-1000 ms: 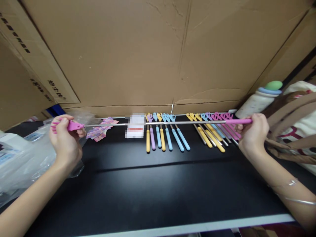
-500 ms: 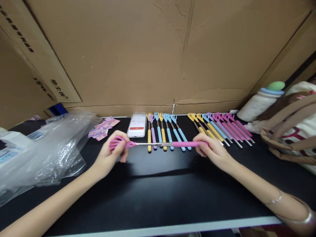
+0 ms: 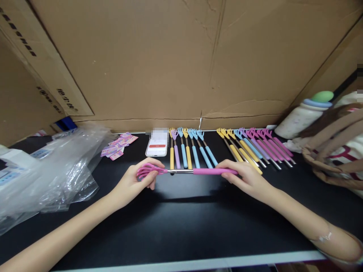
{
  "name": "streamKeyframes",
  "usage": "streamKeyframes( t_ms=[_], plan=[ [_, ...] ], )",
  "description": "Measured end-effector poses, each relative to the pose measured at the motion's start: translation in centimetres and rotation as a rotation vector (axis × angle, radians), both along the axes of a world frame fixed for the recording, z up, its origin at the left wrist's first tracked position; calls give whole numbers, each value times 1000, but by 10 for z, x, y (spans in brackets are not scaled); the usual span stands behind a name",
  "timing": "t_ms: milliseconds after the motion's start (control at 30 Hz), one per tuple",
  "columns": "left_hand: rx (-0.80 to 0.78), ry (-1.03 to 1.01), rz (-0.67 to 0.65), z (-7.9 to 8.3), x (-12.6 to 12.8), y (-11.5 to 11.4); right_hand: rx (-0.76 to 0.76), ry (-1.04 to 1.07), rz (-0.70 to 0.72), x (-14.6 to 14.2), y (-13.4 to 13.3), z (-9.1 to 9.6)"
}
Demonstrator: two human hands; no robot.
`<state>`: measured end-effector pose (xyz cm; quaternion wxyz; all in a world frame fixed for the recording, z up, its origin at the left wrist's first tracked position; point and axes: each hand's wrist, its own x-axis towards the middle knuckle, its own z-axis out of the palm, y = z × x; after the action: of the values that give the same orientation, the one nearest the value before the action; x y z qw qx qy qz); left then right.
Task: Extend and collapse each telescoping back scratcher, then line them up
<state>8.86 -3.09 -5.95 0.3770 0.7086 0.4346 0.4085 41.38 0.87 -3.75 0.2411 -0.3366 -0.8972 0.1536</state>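
Note:
I hold a pink telescopic back scratcher (image 3: 193, 171) level above the black table (image 3: 181, 223), its metal shaft pushed in short. My left hand (image 3: 133, 183) pinches the claw-shaped pink head. My right hand (image 3: 245, 177) grips the end of the pink handle. Behind the scratcher lies a row of collapsed scratchers (image 3: 188, 151) in yellow, purple and blue. A second row (image 3: 255, 145) with yellow, blue, purple and pink handles lies further right.
A white phone (image 3: 156, 146) lies left of the rows, with pink slips (image 3: 117, 145) beside it. Crumpled clear plastic bags (image 3: 48, 170) cover the left. A white bottle (image 3: 304, 115) and a woven bag (image 3: 337, 151) sit at right. Cardboard (image 3: 170, 56) walls the back.
The scratcher was stretched out long a second ago. My hands have come together and pushed it short, and have lowered it nearer the table in front of the rows.

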Motion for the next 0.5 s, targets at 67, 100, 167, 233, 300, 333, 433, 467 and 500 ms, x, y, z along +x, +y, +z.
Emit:
streamKeyframes(
  t_ms=[67, 100, 167, 233, 300, 333, 433, 467, 500],
  plan=[
    [38, 94, 50, 1, -1, 0, 57, -9, -22, 0, 1, 1],
    [67, 143, 81, 1, -1, 0, 82, -17, -32, 1, 2, 1],
    [128, 249, 140, 2, -1, 0, 127, -39, -52, 2, 3, -1],
    [179, 367, 178, 2, -1, -2, 169, -65, -73, 3, 5, -4],
    [216, 470, 183, 3, -1, -4, 211, -89, -92, 4, 5, -5],
    [232, 509, 179, 3, -1, -5, 231, -98, -97, 5, 5, -6],
    [280, 575, 176, 3, 1, -6, 296, -121, -104, 3, 4, -4],
    [290, 583, 182, 3, 1, -6, 319, -127, -104, 1, 3, -3],
    [298, 585, 191, 3, 2, -6, 345, -135, -103, 0, 3, -1]
  ],
)
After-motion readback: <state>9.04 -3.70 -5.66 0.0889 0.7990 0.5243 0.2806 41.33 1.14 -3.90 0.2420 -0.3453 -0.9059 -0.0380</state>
